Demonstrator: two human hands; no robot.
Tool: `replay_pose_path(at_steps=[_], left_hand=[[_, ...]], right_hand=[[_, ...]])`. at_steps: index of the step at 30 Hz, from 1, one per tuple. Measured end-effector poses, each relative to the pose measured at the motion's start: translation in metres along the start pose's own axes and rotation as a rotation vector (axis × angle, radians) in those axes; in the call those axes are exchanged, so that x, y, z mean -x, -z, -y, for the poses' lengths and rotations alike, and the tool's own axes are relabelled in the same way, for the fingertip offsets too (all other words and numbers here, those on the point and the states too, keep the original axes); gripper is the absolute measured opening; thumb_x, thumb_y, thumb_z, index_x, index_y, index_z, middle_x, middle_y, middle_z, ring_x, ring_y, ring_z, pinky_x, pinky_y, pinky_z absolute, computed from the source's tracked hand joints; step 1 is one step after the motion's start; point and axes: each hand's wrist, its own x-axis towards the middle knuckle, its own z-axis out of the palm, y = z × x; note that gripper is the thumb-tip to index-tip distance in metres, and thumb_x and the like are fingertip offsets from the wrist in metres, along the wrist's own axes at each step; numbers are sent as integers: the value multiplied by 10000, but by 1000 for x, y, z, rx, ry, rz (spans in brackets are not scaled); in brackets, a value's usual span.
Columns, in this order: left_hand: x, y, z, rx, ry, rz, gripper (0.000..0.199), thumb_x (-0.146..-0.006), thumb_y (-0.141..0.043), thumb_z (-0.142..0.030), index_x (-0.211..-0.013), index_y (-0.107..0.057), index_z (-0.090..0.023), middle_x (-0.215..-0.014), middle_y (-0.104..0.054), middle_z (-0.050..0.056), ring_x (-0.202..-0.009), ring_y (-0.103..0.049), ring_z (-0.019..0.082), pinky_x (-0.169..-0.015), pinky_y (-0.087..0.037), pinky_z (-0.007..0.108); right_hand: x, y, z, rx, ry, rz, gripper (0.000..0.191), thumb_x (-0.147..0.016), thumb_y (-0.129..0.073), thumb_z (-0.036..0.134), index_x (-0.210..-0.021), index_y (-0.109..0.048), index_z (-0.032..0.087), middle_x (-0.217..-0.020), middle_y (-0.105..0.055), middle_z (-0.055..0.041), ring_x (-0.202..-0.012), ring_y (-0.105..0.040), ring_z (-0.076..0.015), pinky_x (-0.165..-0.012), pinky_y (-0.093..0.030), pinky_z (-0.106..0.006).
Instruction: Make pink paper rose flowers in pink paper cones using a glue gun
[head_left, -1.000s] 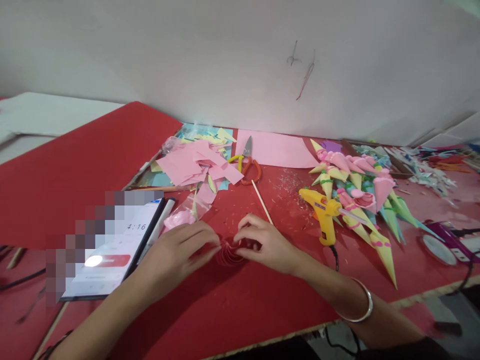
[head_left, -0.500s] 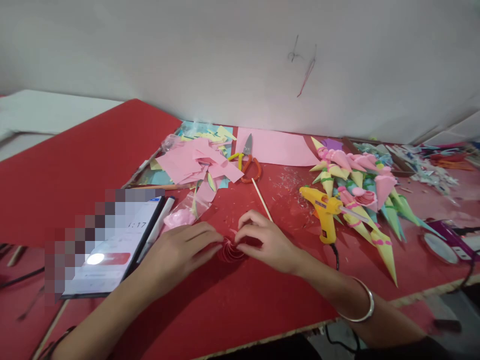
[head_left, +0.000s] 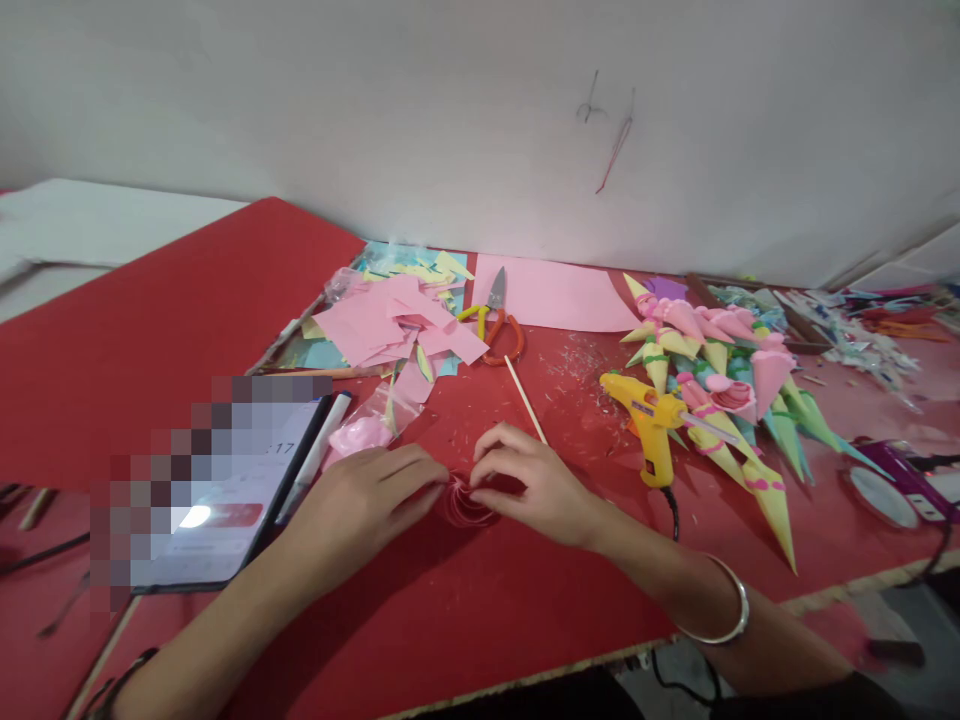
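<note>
Between my fingertips, over the red table [head_left: 450,620], is a small bundle of thin pink-and-red loops [head_left: 469,503]. My left hand [head_left: 371,495] closes its fingertips at the left side of the loops. On the right side, my right hand [head_left: 529,483] has its thumb and fingers curled in against them. Just beyond my right hand lies a pale wooden stick [head_left: 525,398]. A clear bag with pink pieces [head_left: 364,432] rests beyond my left hand. The loops' fine detail is blurred.
A phone [head_left: 225,500] and a marker [head_left: 319,450] lie at left. Pink paper scraps [head_left: 386,320] and orange-and-yellow scissors [head_left: 501,335] are behind. To the right are a yellow glue gun [head_left: 651,425], several paper cones [head_left: 772,505] and a purple device [head_left: 900,480].
The loops between my fingers look slightly wider and lighter than before. Both hands stay in nearly the same place.
</note>
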Motion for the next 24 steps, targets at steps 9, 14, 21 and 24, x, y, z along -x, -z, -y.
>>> replay_pose_path(at_steps=[9,14,21,24], left_hand=[[-2,-1,0,-126,-82,-6,419,-971,-236,-233,-824,-626,-188,-679,-660,15,-553,-605,146,-502,-418,250],[-4,1,-1,-109,-98,-17,432,-971,-236,-232,-819,-637,-181,-651,-653,22,-516,-584,152,-478,-401,252],[-5,-3,-1,-124,-78,-9,489,-980,-188,-253,-797,-637,-189,-643,-644,9,-530,-584,128,-504,-417,236],[-3,2,-1,-149,-101,26,458,-979,-209,-248,-799,-626,-189,-687,-668,11,-565,-598,135,-542,-436,249]], right_hand=[[0,0,-1,21,3,-2,86,-838,-571,147,-768,-579,195,-883,-504,-20,-839,-533,-142,-781,-440,-270],[0,-1,-1,12,12,-25,91,-836,-565,143,-762,-568,195,-877,-500,-20,-840,-532,-146,-780,-437,-270],[-1,-2,-1,-4,-4,-40,106,-826,-555,128,-748,-544,199,-865,-499,-14,-825,-532,-140,-774,-442,-267],[-1,-2,-1,1,-18,-36,97,-823,-559,136,-753,-544,201,-867,-496,-13,-835,-530,-144,-780,-443,-275]])
